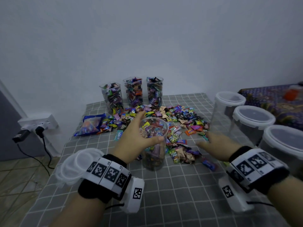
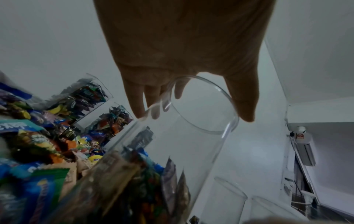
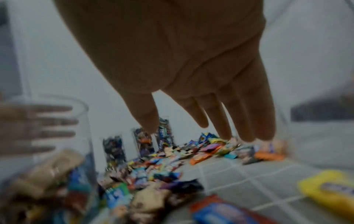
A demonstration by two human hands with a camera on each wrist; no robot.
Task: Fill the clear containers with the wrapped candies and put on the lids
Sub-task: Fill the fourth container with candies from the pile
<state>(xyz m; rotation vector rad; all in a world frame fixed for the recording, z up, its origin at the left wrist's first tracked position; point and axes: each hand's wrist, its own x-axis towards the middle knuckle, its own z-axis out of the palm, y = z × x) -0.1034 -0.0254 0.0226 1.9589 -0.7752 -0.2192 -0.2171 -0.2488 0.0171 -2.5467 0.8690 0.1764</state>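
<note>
Counting it up: three tall clear containers [image 1: 133, 92] stuffed with wrapped candies stand in a row at the back of the counter [image 1: 172, 185] by the wall, and a fourth container [image 1: 154, 145], roughly half full, stands near the middle. Three bigger lidded tubs [image 1: 253, 118] line the right edge, a stack of clear lids [image 1: 73, 166] lies at the left edge, and a blue candy bag [image 1: 91, 124] lies left of the loose candy pile [image 1: 172, 115], which is spread between the row and the fourth container

The near part of the grey checked cloth is bare, so that's the free room; the left side drops off to the floor

Left hand [image 1: 139, 138] wraps the fourth container just under its rim, fingers [image 2: 138, 97] curled round the far side and thumb on the near side. Right hand [image 1: 218, 143] hovers low over the pile's right end, palm down, fingers [image 3: 247, 115] straight and close together, holding nothing
</note>
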